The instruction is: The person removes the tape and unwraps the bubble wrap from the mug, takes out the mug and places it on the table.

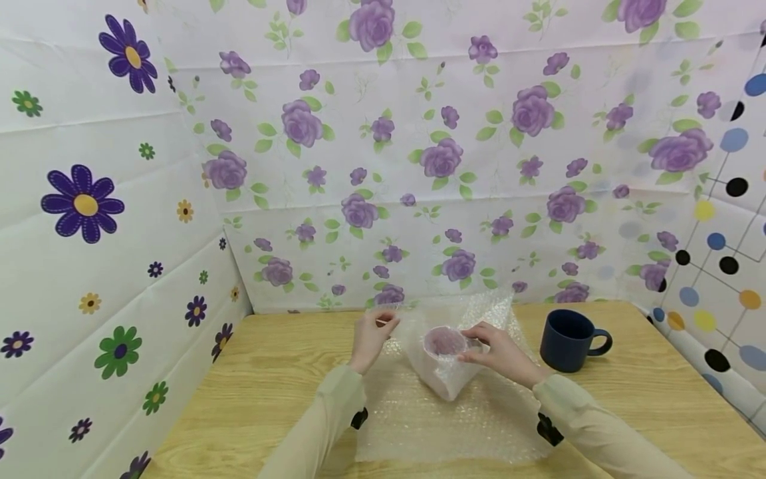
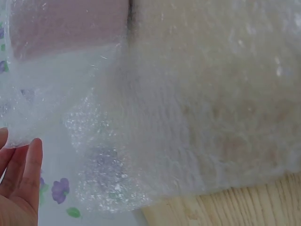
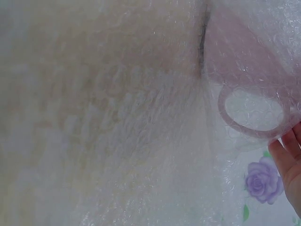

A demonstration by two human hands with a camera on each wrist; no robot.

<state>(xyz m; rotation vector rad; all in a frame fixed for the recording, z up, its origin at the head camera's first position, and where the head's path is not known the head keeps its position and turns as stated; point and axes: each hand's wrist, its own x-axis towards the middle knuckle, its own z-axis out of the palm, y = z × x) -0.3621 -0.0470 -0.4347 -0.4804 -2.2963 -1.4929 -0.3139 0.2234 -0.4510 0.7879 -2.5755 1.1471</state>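
A pink mug [image 1: 445, 342] stands on a sheet of bubble wrap [image 1: 455, 432], with a flap of the wrap folded up around it. Its handle [image 3: 225, 110] shows through the clear layer in the right wrist view. My left hand [image 1: 372, 338] pinches the edge of the wrap to the left of the mug, and in the left wrist view its fingers [image 2: 33, 165] are at that edge. With thumb and fingers, my right hand [image 1: 499, 352] grips the mug at its wrapped handle.
A dark blue mug [image 1: 565, 342] stands on the wooden table [image 1: 287, 372] to the right, its handle pointing right. Flowered cloth [image 1: 371, 133] hangs behind the table, and patterned sheets enclose both sides.
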